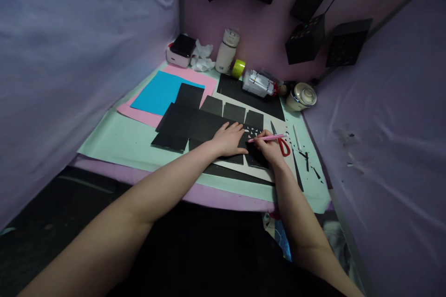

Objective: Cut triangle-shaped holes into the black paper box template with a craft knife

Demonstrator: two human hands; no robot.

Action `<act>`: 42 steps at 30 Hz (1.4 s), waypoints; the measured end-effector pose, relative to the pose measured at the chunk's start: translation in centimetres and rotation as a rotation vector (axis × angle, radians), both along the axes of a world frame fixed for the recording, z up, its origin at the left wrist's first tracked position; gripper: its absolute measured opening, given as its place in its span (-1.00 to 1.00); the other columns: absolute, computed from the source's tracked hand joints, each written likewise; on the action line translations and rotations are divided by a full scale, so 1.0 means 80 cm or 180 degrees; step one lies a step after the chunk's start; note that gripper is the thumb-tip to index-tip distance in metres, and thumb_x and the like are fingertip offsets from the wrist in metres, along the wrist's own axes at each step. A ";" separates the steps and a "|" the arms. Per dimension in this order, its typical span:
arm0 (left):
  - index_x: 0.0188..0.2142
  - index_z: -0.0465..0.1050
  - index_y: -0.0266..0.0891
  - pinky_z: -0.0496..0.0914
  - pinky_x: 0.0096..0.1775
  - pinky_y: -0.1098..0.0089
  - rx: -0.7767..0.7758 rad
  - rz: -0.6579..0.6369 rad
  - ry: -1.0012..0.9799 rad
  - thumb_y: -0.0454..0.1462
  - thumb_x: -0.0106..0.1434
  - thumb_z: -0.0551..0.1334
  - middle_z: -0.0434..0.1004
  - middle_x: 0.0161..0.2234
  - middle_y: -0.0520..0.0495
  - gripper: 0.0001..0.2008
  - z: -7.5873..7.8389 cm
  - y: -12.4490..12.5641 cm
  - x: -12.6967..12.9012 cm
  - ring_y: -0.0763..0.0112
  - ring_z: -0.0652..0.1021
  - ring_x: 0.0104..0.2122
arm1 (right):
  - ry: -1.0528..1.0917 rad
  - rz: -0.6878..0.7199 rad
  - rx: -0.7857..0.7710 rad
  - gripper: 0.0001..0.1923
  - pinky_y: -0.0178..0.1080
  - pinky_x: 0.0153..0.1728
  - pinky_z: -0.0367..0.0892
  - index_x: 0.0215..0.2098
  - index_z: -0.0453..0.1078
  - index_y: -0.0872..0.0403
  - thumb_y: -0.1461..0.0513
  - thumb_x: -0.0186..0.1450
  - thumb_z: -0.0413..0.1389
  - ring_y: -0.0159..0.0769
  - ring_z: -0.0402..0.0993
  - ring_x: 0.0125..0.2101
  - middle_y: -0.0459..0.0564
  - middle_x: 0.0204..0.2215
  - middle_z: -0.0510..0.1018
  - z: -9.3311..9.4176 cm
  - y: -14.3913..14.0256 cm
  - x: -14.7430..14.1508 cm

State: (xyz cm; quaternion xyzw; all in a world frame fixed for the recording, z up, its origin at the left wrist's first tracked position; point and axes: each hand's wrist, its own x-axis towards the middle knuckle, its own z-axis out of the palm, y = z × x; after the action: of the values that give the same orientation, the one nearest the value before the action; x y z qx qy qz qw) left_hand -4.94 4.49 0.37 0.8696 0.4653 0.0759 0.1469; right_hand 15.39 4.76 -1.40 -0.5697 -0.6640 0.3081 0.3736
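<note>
Nearest the camera, both bare forearms reach forward from 6 o'clock onto the surface (pixel 114 141), which is covered by a pale green sheet. The left hand (pixel 229 139) lies flat with fingers spread, its grip open, pressing down on the black card (pixel 190 123), a cut-out shape of joined panels at the centre of the surface. Just at its 3 o'clock, the right hand (pixel 268 148) has its grip closed around a pink craft knife (pixel 266 138), held low and nearly level, with the tip resting on the right end of the black card beside small triangular cut-outs (pixel 253 131).

Touching the right hand at 3 o'clock lie red scissors (pixel 283 144), and a white pen (pixel 297 137) sits just beyond them. Black paper scraps (pixel 308 160) are scattered near.

Further off, at 10 o'clock, a blue sheet (pixel 158 93) lies on a pink sheet (pixel 205 84). Along the far wall at 12 o'clock stand a white bottle (pixel 226 51), yellow tape (pixel 239 68) and a round tin (pixel 302 96). Black boxes (pixel 305 39) hang above.
</note>
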 end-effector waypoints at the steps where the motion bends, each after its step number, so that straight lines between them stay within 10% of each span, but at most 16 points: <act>1: 0.31 0.10 -0.29 -0.12 0.31 0.11 0.0005 0.0000 -0.0006 0.15 0.23 0.16 0.00 0.36 -0.25 -0.18 -0.001 0.000 0.000 0.14 -0.01 0.36 | 0.0004 -0.0008 0.0001 -0.84 -0.31 -0.51 0.20 -0.48 0.26 0.01 0.14 0.14 0.15 -0.35 0.31 -0.56 -0.18 -0.60 0.41 0.000 0.000 0.000; 42: 0.31 0.11 -0.30 -0.11 0.30 0.09 0.0049 0.0002 0.0013 0.14 0.23 0.16 0.00 0.36 -0.24 -0.19 -0.001 0.000 0.000 0.13 0.01 0.36 | -0.0047 -0.0128 -0.0015 -0.82 -0.29 -0.49 0.17 -0.48 0.25 0.00 0.11 0.13 0.15 -0.34 0.30 -0.55 -0.18 -0.61 0.39 0.000 -0.001 -0.004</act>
State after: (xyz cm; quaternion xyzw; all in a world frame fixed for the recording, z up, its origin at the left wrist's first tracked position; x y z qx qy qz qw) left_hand -4.92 4.50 0.27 0.8707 0.4653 0.0778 0.1393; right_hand 15.10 4.66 -1.38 -0.5861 -0.6544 0.2979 0.3735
